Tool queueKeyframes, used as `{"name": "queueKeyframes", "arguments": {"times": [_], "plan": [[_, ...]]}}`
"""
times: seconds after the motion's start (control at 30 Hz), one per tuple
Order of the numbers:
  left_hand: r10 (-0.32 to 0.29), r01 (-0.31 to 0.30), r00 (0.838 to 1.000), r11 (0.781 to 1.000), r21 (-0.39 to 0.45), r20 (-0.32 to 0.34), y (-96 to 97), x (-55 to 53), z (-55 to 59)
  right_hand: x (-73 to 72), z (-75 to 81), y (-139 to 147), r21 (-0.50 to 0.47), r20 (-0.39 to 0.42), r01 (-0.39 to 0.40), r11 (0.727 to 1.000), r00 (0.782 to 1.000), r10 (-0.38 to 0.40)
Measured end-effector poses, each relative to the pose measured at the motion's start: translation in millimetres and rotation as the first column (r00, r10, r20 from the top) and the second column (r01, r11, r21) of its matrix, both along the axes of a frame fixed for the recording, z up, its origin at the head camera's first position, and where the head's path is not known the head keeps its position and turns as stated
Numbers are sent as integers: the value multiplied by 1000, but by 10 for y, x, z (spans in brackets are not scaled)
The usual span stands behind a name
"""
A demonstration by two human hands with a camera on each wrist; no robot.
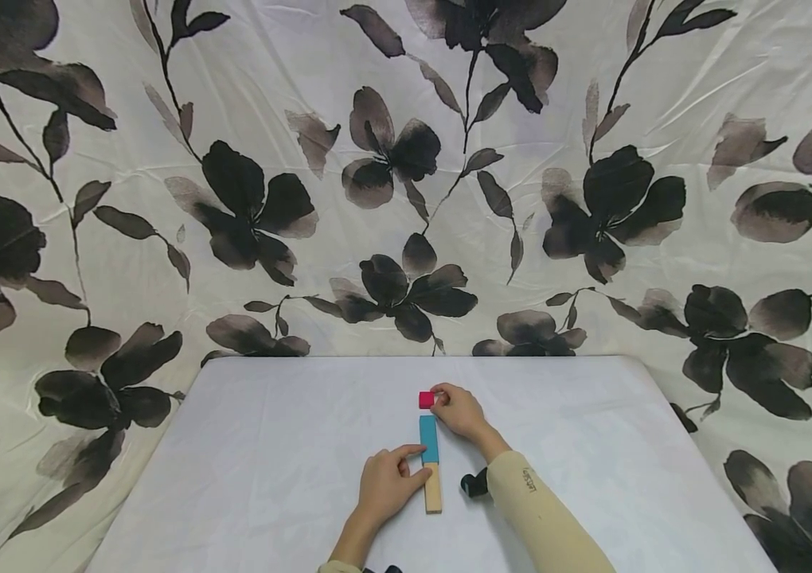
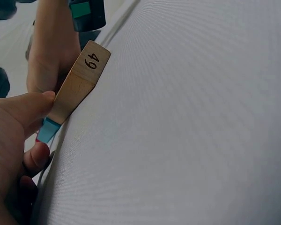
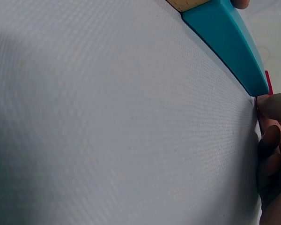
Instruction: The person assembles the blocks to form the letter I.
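Note:
A plain wooden block point(image 1: 433, 489) and a blue block point(image 1: 428, 438) lie end to end in a line on the white table. "49" is printed on the wooden block's near end point(image 2: 91, 62). My left hand point(image 1: 388, 481) is on the left of this line, its index fingertip touching the blue block and its thumb against the wooden one. Just beyond the blue block sits a small red cube point(image 1: 426, 399), with a narrow gap between them. My right hand point(image 1: 459, 410) pinches this cube at its right side between thumb and index finger. In the right wrist view, the blue block point(image 3: 229, 44) mostly hides the cube.
The white-covered table point(image 1: 270, 446) has its far edge beyond the red cube. Behind it hangs a pale cloth point(image 1: 506, 263) with dark flowers. A black wrist device point(image 1: 474, 483) sits at the right cuff, right of the wooden block.

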State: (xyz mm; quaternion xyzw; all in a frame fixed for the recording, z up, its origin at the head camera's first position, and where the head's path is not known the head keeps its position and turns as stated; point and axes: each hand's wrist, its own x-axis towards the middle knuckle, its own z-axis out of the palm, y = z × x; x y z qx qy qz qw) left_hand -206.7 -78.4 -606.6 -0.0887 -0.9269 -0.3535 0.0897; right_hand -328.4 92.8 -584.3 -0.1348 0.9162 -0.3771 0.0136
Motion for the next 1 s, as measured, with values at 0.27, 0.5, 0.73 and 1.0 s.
{"name": "queueKeyframes", "arguments": {"times": [0.27,0.5,0.73,1.0], "plan": [[7,-7,1000,1000,-1,5,1,-3,17,-19,1,10,-1,-5,0,1000,1000,0],[4,-4,1000,1000,12,16,3,3,3,-10,-13,10,3,12,3,1000,1000,-3],[7,-7,1000,1000,7,6,-3,-5,7,-25,-24,2,-10,-1,15,1000,1000,-15],[11,-11,1000,1000,9,22,2,5,-3,-44,-71,35,-60,-11,18,998,1000,-19]]}}
